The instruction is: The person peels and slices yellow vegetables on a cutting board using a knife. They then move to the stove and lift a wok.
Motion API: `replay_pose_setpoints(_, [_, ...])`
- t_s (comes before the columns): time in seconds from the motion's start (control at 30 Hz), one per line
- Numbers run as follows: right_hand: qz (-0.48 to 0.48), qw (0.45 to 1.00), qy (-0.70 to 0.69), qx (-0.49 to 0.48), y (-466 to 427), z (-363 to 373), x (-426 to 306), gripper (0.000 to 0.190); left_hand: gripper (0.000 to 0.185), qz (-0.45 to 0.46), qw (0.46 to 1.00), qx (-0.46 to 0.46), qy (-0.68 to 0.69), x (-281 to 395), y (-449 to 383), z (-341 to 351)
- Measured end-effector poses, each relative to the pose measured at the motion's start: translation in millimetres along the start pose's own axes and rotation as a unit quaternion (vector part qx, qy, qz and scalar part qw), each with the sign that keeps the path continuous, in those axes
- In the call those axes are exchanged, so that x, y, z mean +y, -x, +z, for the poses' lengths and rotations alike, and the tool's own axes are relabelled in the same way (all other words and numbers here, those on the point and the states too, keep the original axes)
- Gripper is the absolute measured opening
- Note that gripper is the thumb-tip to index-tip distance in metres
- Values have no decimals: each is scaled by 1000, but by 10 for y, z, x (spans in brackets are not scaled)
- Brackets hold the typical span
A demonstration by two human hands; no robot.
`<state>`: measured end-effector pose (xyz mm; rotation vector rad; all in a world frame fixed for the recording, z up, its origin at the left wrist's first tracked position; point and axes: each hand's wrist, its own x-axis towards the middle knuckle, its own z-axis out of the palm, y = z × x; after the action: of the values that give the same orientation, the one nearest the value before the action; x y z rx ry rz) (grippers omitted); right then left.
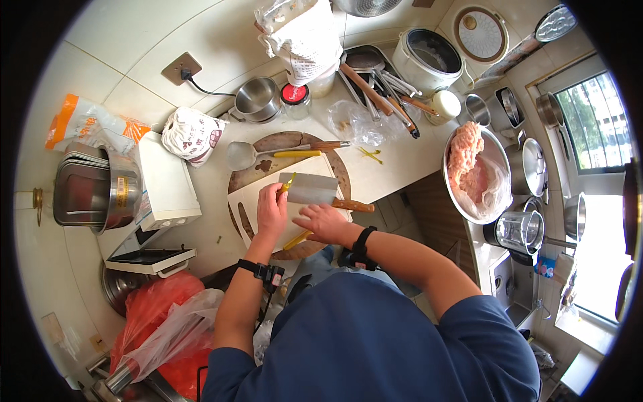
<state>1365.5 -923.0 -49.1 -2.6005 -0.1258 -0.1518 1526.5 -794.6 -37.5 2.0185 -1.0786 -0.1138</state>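
My left hand (272, 210) pinches a slim yellow vegetable piece (285, 188) with a green tip, just at the cleaver's front end. The cleaver (310, 189) lies flat on a white cutting board (261, 208), its wooden handle (355, 205) pointing right. Below the handle, my right hand (325, 222) hovers over the board, fingers spread and holding nothing. Another yellow strip (297, 240) is close under its fingertips; whether they touch is unclear. Under the white board sits a round wooden chopping block (343, 168). A third yellow strip (297, 154) rests by a metal wok spatula (242, 155).
Green-yellow trimmings (370, 155) lie on the counter by a clear plastic bag (351, 120). To the right, a steel bowl (448, 198) holds ground meat. Behind are a steel pot (257, 99), a red-lidded jar (295, 100), a utensil rack (369, 60) and a rice cooker (426, 83).
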Motion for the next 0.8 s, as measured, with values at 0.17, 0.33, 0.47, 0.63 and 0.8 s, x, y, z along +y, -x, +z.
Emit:
replay_pose_setpoints(0.17, [-11, 997, -12, -73, -27, 293, 197, 23, 26, 40, 999, 1, -10, -14, -45, -189])
replay_pose_setpoints(0.33, [139, 980, -144, 11, 103, 46, 328, 23, 27, 26, 998, 47, -19, -177, -120, -410])
replay_pose_setpoints(0.47, [321, 901, -289, 47, 165, -500, 235, 30, 27, 57, 997, 26, -34, -193, -160, -499])
replay_pose_setpoints(0.63, [283, 869, -390, 117, -409, -1088, -39, 34, 31, 134, 989, -48, -31, 179, -233, -356])
replay_pose_setpoints(0.8, [285, 902, -311, 87, -427, -1316, 50, 27, 35, 170, 984, -51, 8, 595, -344, -269])
